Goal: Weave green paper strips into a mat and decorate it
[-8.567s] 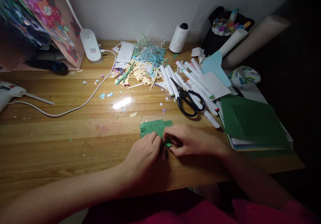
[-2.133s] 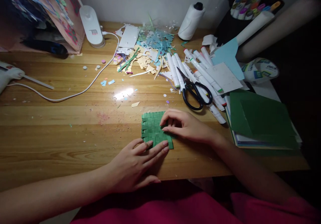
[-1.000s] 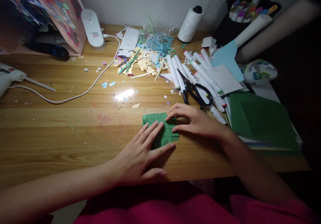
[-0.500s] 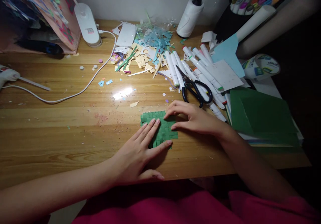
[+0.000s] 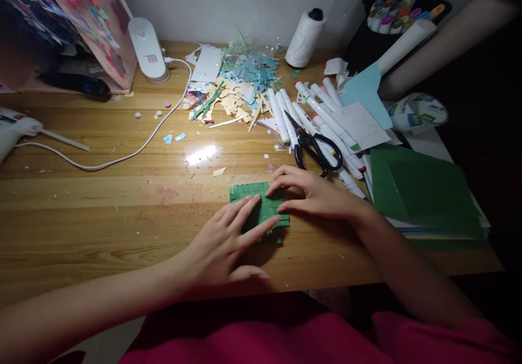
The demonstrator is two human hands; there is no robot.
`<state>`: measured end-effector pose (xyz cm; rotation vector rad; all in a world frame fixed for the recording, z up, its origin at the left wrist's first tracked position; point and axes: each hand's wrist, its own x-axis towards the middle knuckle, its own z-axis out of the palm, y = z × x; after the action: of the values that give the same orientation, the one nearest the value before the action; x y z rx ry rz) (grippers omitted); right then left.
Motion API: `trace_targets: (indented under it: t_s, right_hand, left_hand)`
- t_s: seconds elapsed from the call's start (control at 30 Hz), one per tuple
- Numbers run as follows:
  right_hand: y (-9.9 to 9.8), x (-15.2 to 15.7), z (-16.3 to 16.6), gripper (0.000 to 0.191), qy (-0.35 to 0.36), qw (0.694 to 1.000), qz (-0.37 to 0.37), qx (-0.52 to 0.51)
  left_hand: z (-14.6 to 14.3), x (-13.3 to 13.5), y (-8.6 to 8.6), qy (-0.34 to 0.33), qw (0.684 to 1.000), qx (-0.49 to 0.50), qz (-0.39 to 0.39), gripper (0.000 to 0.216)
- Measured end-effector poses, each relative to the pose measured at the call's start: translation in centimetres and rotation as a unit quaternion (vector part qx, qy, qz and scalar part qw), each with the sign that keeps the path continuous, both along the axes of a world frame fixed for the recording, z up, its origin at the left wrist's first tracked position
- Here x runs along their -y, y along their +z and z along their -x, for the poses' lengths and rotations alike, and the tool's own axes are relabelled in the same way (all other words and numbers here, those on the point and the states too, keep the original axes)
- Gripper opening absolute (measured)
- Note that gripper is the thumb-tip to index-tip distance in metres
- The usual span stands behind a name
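Note:
A small mat woven from green paper strips [image 5: 265,207] lies flat on the wooden desk [image 5: 101,211] near its front edge. My left hand [image 5: 228,241] rests on the mat's lower left part, fingers stretched out flat and pressing it down. My right hand [image 5: 314,192] sits at the mat's right edge; its fingertips are curled down onto the upper right corner and the right side. Neither hand lifts the mat. Part of the mat is hidden under my left fingers.
Black scissors [image 5: 314,146] lie on white markers [image 5: 322,116] just behind my right hand. Green card sheets [image 5: 424,190] are stacked at the right. A heap of paper scraps [image 5: 236,89], a thread spool [image 5: 305,37], a white lamp base [image 5: 147,51] and its cable [image 5: 122,157] lie farther back.
My left fingers have slid a little to the right and forward over the mat. My right hand has barely moved. The mat stays in place.

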<state>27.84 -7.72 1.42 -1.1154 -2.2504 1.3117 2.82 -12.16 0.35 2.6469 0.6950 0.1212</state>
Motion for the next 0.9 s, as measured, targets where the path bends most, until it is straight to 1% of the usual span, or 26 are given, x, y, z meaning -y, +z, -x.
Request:
trace_targets:
  t_s: [0.1,0.17,0.27,0.4,0.57,0.7,0.8,0.9]
  right_hand:
    - [0.1,0.0,0.0,0.022,0.006,1.0,0.002,0.0]
    - [0.1,0.0,0.0,0.021,0.008,1.0,0.002,0.0]
    - [0.1,0.0,0.0,0.02,0.009,1.0,-0.001,-0.003]
    - [0.1,0.0,0.1,0.019,0.006,1.0,-0.002,0.002]
    - [0.2,0.0,0.1,0.019,0.008,1.0,-0.001,0.008]
    - [0.3,-0.1,0.1,0.02,0.009,1.0,-0.008,0.015]
    - [0.3,0.1,0.3,0.022,0.011,0.999,-0.032,0.028]
    - [0.1,0.6,0.9,0.022,0.013,0.994,-0.096,0.053]
  left_hand:
    - [-0.3,-0.2,-0.2,0.02,0.999,-0.023,-0.012,0.086]
    - [-0.3,-0.2,-0.3,0.014,0.999,-0.025,-0.017,0.085]
    - [0.0,-0.2,-0.4,-0.022,0.999,-0.022,-0.007,0.082]
    - [0.4,-0.2,-0.1,-0.072,0.997,-0.023,0.033,0.081]
    - [0.7,0.0,0.3,-0.152,0.985,0.004,0.077,0.074]
    - [0.8,0.9,0.4,-0.172,0.981,-0.001,0.093,0.074]
    - [0.9,1.9,0.3,-0.165,0.983,-0.012,0.079,0.072]
    - [0.9,2.6,0.3,-0.156,0.986,-0.016,0.055,0.068]
